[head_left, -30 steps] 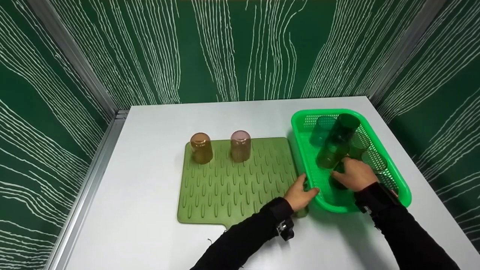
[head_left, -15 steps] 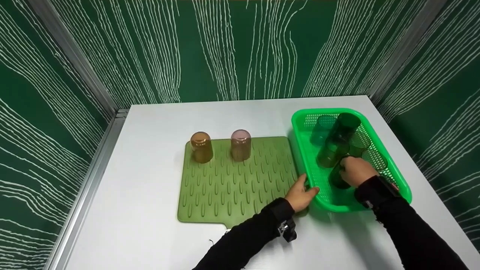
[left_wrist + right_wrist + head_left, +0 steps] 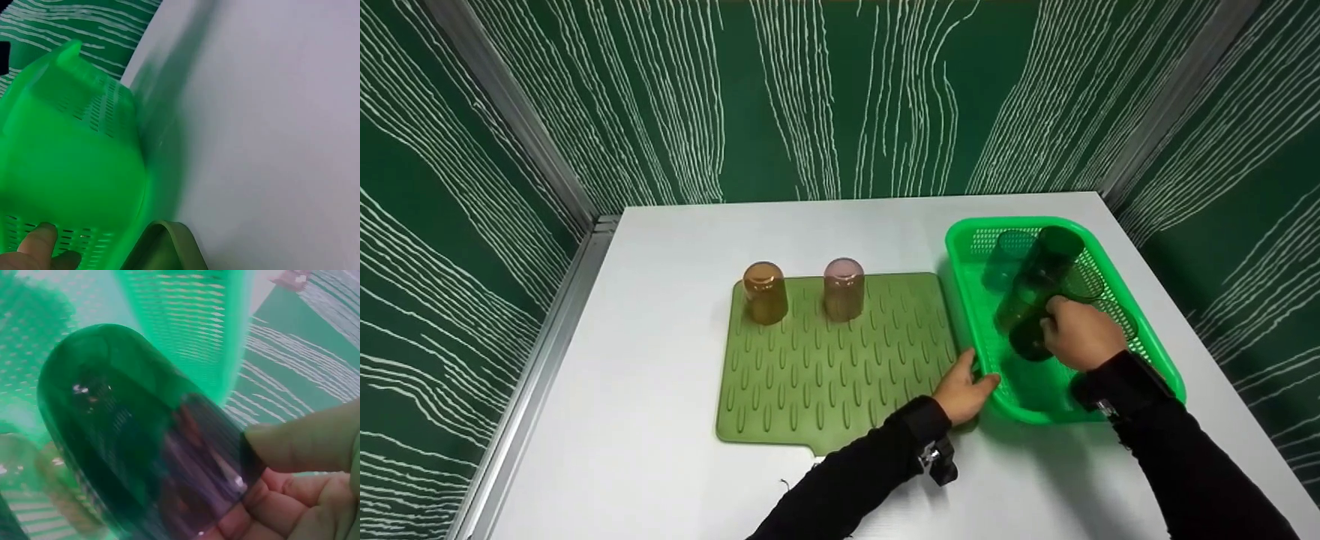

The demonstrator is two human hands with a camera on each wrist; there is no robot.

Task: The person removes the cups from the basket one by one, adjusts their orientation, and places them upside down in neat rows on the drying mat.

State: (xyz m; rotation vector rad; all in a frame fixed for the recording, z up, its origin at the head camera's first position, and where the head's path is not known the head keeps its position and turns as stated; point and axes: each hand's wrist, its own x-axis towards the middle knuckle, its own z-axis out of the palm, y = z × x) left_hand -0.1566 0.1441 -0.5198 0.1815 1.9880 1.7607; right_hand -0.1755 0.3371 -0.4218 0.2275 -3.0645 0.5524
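Note:
My right hand (image 3: 1084, 335) grips a dark smoky drinking glass (image 3: 140, 433) near its rim, with the thumb on one side and fingers on the other. The glass is tilted, its rounded base pointing away from the hand, over the green plastic basket (image 3: 971, 330). My left hand (image 3: 960, 391) holds the basket's near left side, thumb over the rim and fingers against the slotted outer wall. Other tinted glasses lie in the basket, among them a dark glass (image 3: 1057, 251) and a teal glass (image 3: 1006, 262); my right hand partly hides some of them.
Left of the basket, a green ridged mat (image 3: 840, 375) lies on the white table (image 3: 622, 375). An amber glass (image 3: 766, 294) and a pinkish glass (image 3: 844, 291) stand upside down along the mat's far edge. Green patterned walls (image 3: 840, 97) surround the table.
My right hand has closed on the dark glass and raised and tilted it, shifting slightly toward the far end of the basket. My left hand stays at the basket's side.

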